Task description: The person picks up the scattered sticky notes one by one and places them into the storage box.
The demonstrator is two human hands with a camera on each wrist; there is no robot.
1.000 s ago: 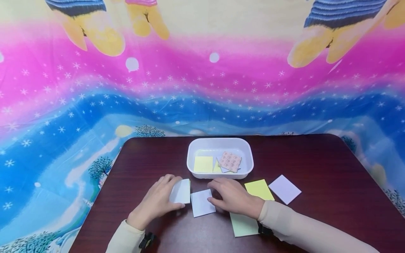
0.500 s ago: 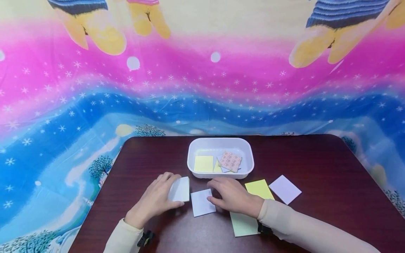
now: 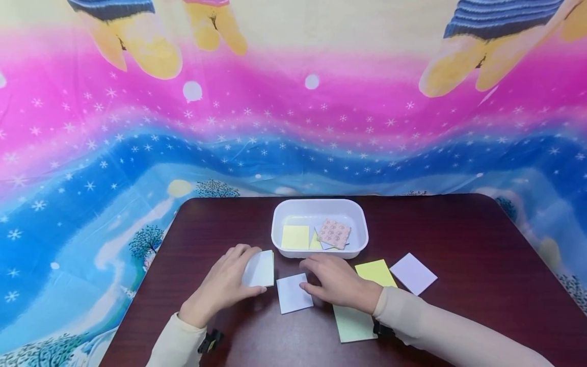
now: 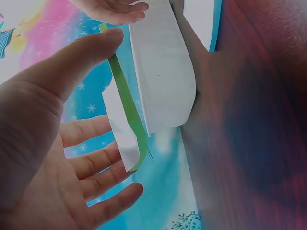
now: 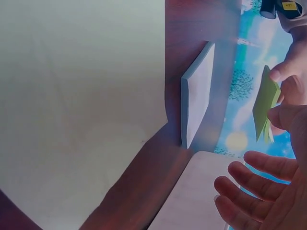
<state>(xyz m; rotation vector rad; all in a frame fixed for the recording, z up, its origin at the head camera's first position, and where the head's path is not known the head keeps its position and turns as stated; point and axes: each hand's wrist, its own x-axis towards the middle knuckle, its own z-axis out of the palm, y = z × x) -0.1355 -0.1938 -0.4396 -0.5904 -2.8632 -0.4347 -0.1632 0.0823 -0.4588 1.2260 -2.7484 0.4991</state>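
My left hand [image 3: 224, 278] pinches a sticky note pad [image 3: 260, 268] between thumb and fingers. Its face looks pale, and the left wrist view shows a green strip [image 4: 127, 100] along its side. The pad is raised off the table. My right hand [image 3: 341, 280] hovers with relaxed, slightly bent fingers, nothing between them. Under its thumb and fingertips lies a pale lavender pad [image 3: 293, 296], which has a bluish edge in the right wrist view; whether the thumb touches it I cannot tell.
Behind the hands stands a white plastic tray [image 3: 319, 254] holding a yellow pad [image 3: 295, 237], a pink patterned square [image 3: 334, 234] and other partly covered notes. Right of them lie a bright yellow pad [image 3: 377, 272], a lilac pad [image 3: 414, 273] and a light green pad [image 3: 354, 326], partly under my right forearm.
My left hand has moved slightly up and to the left with the sticky note pad. The right hand has stayed in place over the lavender pad.
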